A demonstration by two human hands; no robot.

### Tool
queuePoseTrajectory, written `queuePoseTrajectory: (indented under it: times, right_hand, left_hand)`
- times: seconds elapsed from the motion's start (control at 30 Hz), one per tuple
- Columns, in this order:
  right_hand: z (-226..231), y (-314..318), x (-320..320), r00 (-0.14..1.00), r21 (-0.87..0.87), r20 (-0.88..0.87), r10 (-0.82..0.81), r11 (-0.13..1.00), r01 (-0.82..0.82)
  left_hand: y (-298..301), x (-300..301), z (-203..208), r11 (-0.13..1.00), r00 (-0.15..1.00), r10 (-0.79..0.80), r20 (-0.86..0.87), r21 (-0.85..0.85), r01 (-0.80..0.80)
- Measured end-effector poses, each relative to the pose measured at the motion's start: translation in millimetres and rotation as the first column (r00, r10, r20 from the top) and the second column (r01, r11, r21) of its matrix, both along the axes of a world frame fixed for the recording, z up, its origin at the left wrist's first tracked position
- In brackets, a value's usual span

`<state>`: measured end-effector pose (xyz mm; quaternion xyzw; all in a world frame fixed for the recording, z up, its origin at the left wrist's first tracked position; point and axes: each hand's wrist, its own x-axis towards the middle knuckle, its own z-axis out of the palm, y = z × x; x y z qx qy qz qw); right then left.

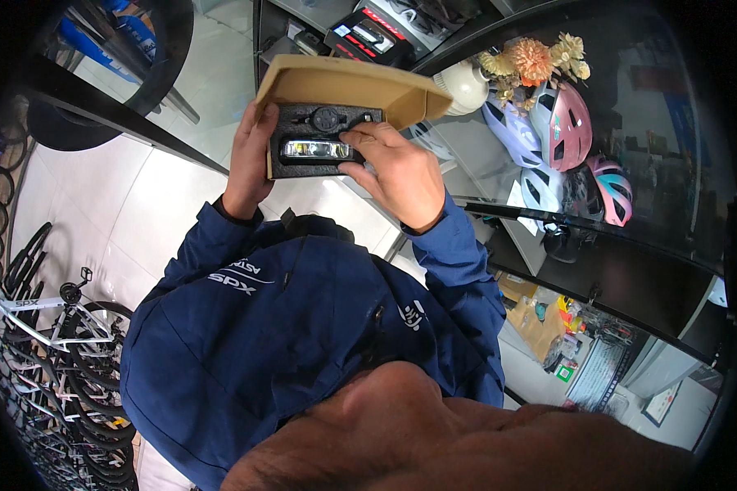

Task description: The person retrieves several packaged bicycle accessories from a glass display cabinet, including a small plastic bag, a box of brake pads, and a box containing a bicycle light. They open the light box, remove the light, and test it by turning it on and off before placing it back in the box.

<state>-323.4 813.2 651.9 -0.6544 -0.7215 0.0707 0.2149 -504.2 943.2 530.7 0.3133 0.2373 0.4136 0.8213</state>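
An open cardboard box (269,166) with a grey foam insert is held up before me, its brown lid (344,78) raised on the far side. My left hand (249,159) grips the box's left edge, the thumb near the rim. In the foam lies a black bike light (318,150) with a clear, bright lens. Above it a round black mount (327,120) sits in its own recess. The thumb and fingers of my right hand (401,170) close on the right end of the light, which still rests in the foam.
At the right, several helmets (565,127) and a white vase (465,87) with dried flowers (532,61) stand by a dark glass cabinet. Boxed goods (373,37) lie on a shelf beyond. Rows of bicycles (65,327) line the left; a wheel (151,65) hangs upper left.
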Motion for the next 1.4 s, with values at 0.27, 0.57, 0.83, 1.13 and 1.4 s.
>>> queuePoseTrajectory:
  times: [0.27,0.57,0.83,1.13,1.4]
  right_hand:
    - [-15,6,16,0.99,-0.081,0.059,0.126,0.989,-0.121]
    - [-22,1,21,0.994,-0.082,-0.11,0.02,0.996,-0.029]
    - [-42,-13,25,0.682,-0.135,-0.711,-0.17,0.985,0.105]
    - [-39,-24,46,0.292,-0.286,-0.916,-0.277,0.958,0.011]
    - [-39,-23,49,0.285,-0.257,-0.928,-0.241,0.966,-0.018]
  left_hand:
    - [-9,2,-1,0.999,0.998,-0.018,-0.066,0.039,0.021]
    - [-10,3,-3,0.997,0.995,-0.075,-0.058,0.0,0.075]
    - [-8,-1,1,0.986,0.99,-0.132,-0.045,-0.108,0.126]
    - [-5,4,-2,0.967,0.979,-0.206,0.003,-0.151,0.204]
    - [-4,6,-1,0.962,0.973,-0.232,0.01,-0.145,0.231]
